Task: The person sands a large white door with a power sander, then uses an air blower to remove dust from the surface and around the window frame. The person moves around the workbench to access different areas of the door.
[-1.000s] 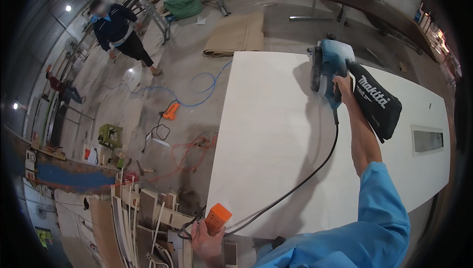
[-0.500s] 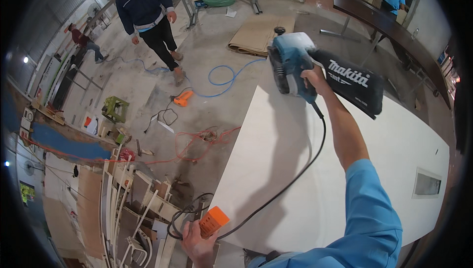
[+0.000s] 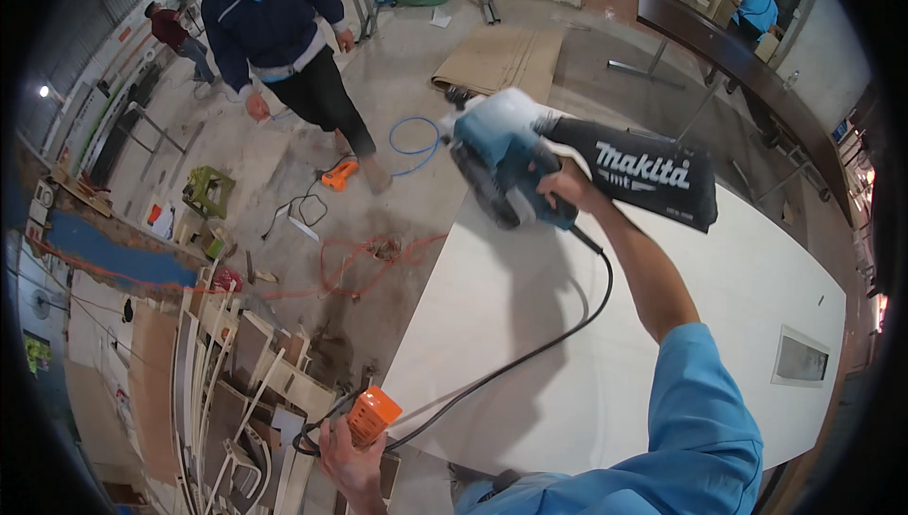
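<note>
My right hand (image 3: 570, 186) grips the rear handle of a teal belt sander (image 3: 501, 160). The sander is held over the far left edge of a large white panel (image 3: 653, 326), casting a shadow on it. A black dust bag (image 3: 653, 174) sticks out to the sander's right. From the handle a black power cord (image 3: 530, 352) curves across the panel toward my left hand (image 3: 352, 463). That hand, at the panel's near left corner, is closed around an orange plastic block (image 3: 374, 414), perhaps a socket box, with loops of cord beside it.
Wood offcuts (image 3: 236, 411) are piled at the left. A person in a dark jacket (image 3: 274, 18) stands beyond the panel, near an orange power tool (image 3: 340, 174) on the floor. An orange cord (image 3: 378, 269) and blue hose (image 3: 413, 137) lie there too. A dark table (image 3: 747, 70) stands far right.
The sander in my right hand has moved left and a little nearer. My left hand with the orange block has shifted left and down. The person in the dark jacket has come closer.
</note>
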Tool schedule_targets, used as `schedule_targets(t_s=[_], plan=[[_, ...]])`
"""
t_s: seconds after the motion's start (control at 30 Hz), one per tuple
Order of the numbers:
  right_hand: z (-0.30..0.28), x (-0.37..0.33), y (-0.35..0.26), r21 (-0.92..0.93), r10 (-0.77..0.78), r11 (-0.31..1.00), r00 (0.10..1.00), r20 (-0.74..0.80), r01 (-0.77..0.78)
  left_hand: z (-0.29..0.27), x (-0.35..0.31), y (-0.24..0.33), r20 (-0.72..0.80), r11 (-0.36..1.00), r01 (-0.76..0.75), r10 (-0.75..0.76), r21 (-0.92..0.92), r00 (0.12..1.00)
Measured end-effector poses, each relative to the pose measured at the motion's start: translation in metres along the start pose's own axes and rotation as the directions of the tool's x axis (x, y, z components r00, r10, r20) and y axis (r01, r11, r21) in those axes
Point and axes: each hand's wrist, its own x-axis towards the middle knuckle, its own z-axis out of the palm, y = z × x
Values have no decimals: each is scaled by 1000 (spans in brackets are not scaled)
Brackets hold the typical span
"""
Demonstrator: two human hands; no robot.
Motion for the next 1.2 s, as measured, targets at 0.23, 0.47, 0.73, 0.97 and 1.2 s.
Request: schedule_targets(t_s=[0.23, 0.47, 0.73, 0.97, 1.2], plan=[[60, -109, -4, -178, 214, 967, 962, 171, -184, -5, -16, -29, -142, 998, -62, 59, -12, 988], [88, -198, -16, -313, -56, 919, 867, 495, 238, -8, -21, -39, -171, 996, 57, -45, 65, 984], [105, -234, 29, -425, 374, 905, 540, 754, -34, 1, -20, -52, -81, 988, 148, -143, 51, 986], [89, -219, 9, -441, 424, 894, 462, 779, -78, 12, -17, -29, 11, 989, 129, -130, 70, 991], [61, -146, -11, -572, 510, 819, 506, 695, -39, 13, -14, 6, 97, 998, 67, -67, -2, 993]])
